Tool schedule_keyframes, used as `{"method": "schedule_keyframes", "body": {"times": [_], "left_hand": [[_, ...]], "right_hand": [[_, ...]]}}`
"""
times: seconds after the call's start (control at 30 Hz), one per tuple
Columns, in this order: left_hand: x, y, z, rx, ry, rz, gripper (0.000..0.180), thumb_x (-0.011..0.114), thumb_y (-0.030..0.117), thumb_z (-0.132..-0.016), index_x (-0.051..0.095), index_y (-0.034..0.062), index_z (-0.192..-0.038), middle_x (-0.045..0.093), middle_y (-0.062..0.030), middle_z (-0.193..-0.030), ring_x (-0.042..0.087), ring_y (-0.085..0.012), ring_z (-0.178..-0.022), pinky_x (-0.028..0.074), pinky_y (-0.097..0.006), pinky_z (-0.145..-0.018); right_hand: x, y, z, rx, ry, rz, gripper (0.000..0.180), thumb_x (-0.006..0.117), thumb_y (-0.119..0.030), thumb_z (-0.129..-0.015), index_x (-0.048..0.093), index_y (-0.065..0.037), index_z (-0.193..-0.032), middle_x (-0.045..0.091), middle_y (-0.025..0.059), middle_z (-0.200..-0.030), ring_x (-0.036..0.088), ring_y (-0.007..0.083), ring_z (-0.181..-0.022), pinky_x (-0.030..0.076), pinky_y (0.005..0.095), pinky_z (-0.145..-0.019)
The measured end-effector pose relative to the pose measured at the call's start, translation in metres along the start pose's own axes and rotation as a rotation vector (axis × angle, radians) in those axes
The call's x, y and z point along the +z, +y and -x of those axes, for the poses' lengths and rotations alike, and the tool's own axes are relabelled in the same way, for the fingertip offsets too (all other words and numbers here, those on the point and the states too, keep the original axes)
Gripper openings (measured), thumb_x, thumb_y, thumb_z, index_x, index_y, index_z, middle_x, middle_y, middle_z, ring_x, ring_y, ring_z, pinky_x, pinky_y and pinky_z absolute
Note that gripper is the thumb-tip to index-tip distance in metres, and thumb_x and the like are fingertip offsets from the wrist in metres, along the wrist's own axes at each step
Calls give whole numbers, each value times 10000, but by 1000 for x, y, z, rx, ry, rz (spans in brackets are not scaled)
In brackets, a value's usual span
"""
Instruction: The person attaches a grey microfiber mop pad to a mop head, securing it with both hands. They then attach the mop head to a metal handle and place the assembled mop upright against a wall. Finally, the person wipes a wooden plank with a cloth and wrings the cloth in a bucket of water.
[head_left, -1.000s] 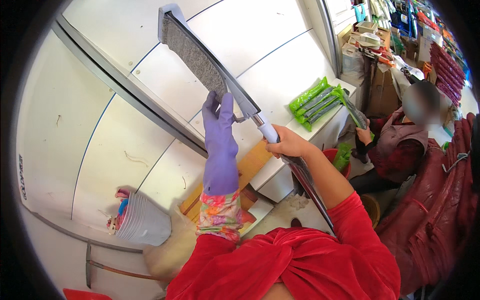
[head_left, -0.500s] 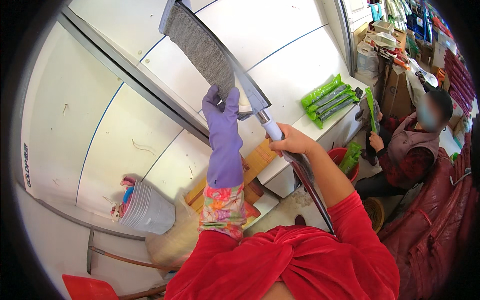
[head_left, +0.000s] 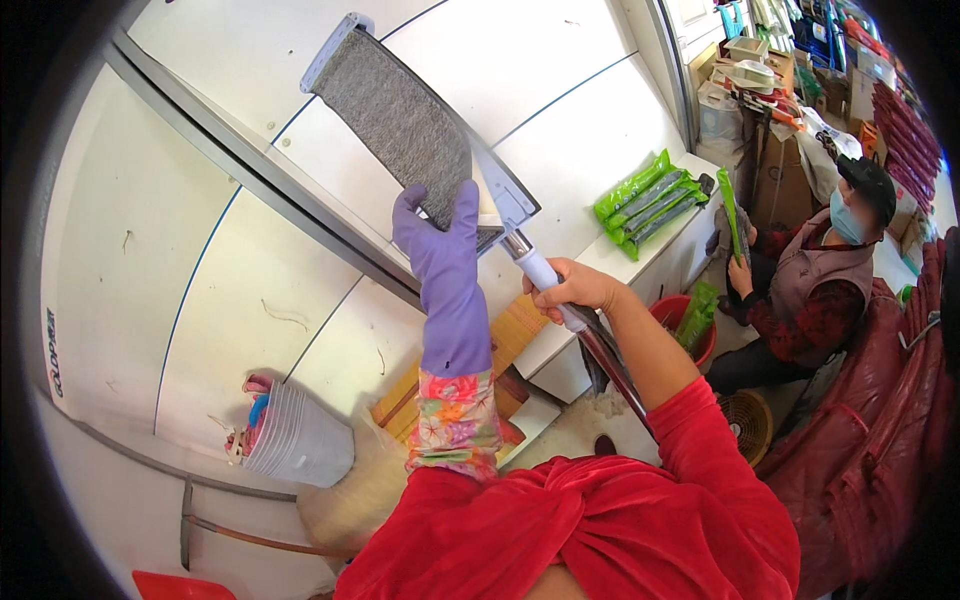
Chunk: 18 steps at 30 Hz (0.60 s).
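A flat mop is raised at a slant in front of me, its grey fuzzy mop pad (head_left: 395, 110) turned toward me on a pale frame. My left hand (head_left: 440, 235), in a purple rubber glove with a flowered cuff, grips the pad's lower end, thumb and fingers at its two edges. Bare, my right hand (head_left: 578, 288) is wrapped round the white sleeve of the mop handle (head_left: 610, 362) just below the head. The handle's dark red part slopes down toward my body. What the glove covers of the pad's end is hidden.
White panels (head_left: 240, 300) stand ahead. Green-wrapped packages (head_left: 655, 205) lie on a white ledge at right, near a red bucket (head_left: 672, 318). A masked person (head_left: 815, 270) sits there holding a green package. Stacked grey buckets (head_left: 300, 435) are at left, maroon bundles (head_left: 850, 430) at right.
The mop head has tipped, showing more of its grey pad, and shifted slightly left. My right hand has moved a little down and left with the handle; the left hand stays at the pad.
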<state>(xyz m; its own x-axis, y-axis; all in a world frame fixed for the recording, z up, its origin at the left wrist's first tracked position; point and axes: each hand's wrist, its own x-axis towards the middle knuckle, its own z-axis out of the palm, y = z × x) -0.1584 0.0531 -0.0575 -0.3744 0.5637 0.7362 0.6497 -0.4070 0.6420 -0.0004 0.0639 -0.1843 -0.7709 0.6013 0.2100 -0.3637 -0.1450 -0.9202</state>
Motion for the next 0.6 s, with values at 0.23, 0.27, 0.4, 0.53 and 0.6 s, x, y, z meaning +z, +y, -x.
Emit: {"method": "schedule_keyframes", "body": {"times": [0.23, 0.27, 0.4, 0.53, 0.6], "left_hand": [[-4, -10, -2, 84, 55, -117, 662, 765, 451, -762, 509, 0, -1173, 513, -97, -1085, 427, -152, -765, 408, -296, -700], [-4, -6, 0, 4, 17, -2, 667, 762, 449, -765, 506, -4, -1183, 514, -106, -1103, 448, -164, -807, 416, -303, -735], [-4, -1, 7, -20, -56, 61, 747, 753, 430, -778, 447, -36, -1276, 483, -190, -1241, 482, -267, -1074, 401, -353, -928], [15, -15, 24, 166, 60, -213, 908, 742, 423, -784, 299, -81, -1396, 325, -310, -1419, 269, -391, -1373, 251, -416, -1115], [16, -22, 24, 214, 64, -179, 947, 746, 408, -777, 249, -77, -1421, 212, -359, -1443, 249, -431, -1373, 278, -408, -1105]], "right_hand": [[2, 7, -5, 5, -21, -47, 255, 652, -38, -776, 511, -19, -987, 542, 64, -667, 533, 132, -504, 463, 285, -488], [-1, 7, -5, 3, -16, -35, 255, 651, -38, -776, 511, -19, -988, 543, 64, -667, 533, 133, -504, 464, 285, -488], [4, 6, -5, 4, 15, -4, 257, 649, -50, -776, 506, -13, -986, 548, 66, -667, 540, 139, -517, 466, 293, -488], [17, 3, -11, 7, 86, 165, 265, 636, -63, -766, 498, -3, -984, 543, 67, -642, 553, 156, -526, 460, 307, -477], [17, 4, -14, 1, 95, 255, 285, 624, -72, -755, 491, -12, -999, 551, 66, -647, 559, 157, -510, 460, 309, -478]]}}
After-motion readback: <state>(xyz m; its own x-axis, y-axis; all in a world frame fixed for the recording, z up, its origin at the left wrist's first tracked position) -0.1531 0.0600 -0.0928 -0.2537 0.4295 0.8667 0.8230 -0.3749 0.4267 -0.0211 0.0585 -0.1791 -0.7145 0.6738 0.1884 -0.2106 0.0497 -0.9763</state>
